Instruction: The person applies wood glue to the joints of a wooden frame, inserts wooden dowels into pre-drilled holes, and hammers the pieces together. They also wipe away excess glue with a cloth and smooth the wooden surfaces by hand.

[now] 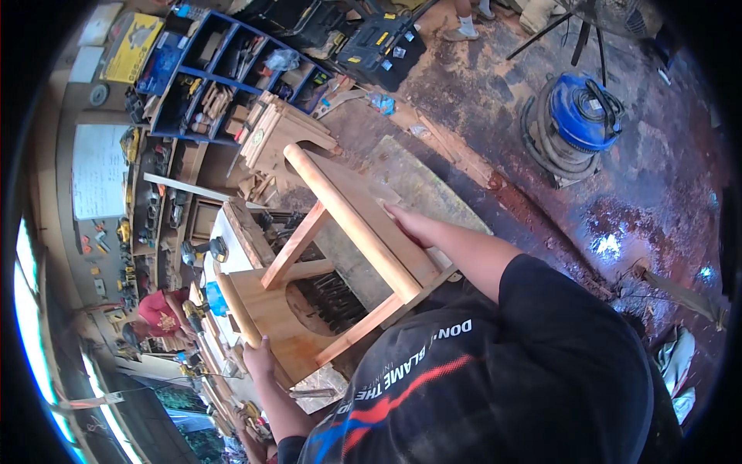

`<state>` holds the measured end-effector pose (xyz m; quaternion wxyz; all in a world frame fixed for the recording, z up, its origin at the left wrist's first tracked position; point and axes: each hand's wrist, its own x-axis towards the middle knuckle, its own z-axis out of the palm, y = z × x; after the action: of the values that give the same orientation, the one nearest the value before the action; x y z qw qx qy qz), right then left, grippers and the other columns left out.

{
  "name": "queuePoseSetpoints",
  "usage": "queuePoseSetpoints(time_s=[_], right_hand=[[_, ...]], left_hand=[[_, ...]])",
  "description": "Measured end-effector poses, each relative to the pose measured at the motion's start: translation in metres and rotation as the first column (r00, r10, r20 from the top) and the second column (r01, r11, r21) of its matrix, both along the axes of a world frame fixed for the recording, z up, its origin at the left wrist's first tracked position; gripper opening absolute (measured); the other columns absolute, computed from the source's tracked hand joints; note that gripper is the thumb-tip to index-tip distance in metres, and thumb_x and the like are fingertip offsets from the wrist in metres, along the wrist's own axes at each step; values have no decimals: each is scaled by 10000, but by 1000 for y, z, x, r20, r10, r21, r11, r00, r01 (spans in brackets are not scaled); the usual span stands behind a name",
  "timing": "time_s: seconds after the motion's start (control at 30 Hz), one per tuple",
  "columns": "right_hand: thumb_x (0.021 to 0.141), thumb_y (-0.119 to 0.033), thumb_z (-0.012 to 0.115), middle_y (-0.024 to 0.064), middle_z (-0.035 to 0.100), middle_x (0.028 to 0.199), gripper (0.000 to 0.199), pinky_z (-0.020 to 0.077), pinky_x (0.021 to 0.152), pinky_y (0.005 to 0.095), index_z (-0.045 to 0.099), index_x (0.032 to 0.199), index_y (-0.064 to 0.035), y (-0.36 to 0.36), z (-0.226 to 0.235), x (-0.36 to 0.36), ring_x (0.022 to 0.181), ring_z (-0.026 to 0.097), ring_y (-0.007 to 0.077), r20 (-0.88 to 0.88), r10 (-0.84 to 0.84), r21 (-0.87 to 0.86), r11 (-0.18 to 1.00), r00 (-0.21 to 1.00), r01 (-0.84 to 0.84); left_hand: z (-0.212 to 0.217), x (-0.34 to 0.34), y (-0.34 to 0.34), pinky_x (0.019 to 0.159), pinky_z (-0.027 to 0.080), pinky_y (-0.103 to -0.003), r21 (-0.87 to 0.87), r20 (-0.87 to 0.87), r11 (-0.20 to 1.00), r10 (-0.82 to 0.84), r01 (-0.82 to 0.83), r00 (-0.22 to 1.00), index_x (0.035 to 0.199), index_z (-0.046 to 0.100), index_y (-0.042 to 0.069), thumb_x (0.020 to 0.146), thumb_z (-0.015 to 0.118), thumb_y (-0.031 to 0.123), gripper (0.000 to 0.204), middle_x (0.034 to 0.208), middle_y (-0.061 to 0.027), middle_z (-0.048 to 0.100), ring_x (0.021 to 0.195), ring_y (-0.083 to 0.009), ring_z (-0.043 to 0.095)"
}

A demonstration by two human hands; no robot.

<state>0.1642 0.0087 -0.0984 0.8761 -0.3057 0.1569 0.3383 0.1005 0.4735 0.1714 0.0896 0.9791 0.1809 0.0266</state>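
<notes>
Wooden stool frame [340, 255], pale unfinished timber with two round rails, lies tipped on its side over the surface [232, 232], its cut-out panel facing up at me. My left hand [259, 359] is clenched around the lower end of the near round rail [238, 309], and my right hand [413, 226] lies flat with fingers extended against the frame's far side, just past the longer round rail [352, 220]. Blue shop vacuum [576, 116] stands well apart on the stained floor [657, 193]; blue shelf unit [224, 69] beyond the frame.
</notes>
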Motion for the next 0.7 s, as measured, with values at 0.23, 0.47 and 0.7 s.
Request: queuePoseSetpoints(time_s=[0.23, 0.47, 0.7], right_hand=[[1043, -660, 448, 144, 591, 1500, 763, 450, 1114, 378, 552, 1517, -71, -10, 88, -18, 1337, 583, 235, 149, -80, -260, 959, 986, 117], [1049, -605, 519, 134, 574, 1514, 737, 417, 1157, 368, 544, 1508, -29, -58, 156, -47, 1348, 566, 217, 240, -99, -193, 970, 966, 147], [1046, -495, 595, 99, 722, 1267, 586, 559, 968, 349, 617, 1390, -22, -94, 203, -64, 1090, 712, 203, 218, -221, -281, 918, 951, 278]], left_hand=[[-2, -13, -3, 808, 558, -466, -22, 7, 998, 64, -63, 998, 1076, 683, -63, 885, 817, 258, 397, 935, -220, 747, 866, -357, 733], [-1, -56, -46, 805, 577, -413, -209, 28, 977, 49, -42, 998, 1135, 687, -50, 920, 791, 210, 353, 975, -186, 765, 883, -292, 749], [-20, -45, -66, 789, 579, -409, -309, 45, 951, 13, 1, 999, 1146, 679, -45, 919, 799, 231, 377, 970, -194, 767, 872, -286, 755]])
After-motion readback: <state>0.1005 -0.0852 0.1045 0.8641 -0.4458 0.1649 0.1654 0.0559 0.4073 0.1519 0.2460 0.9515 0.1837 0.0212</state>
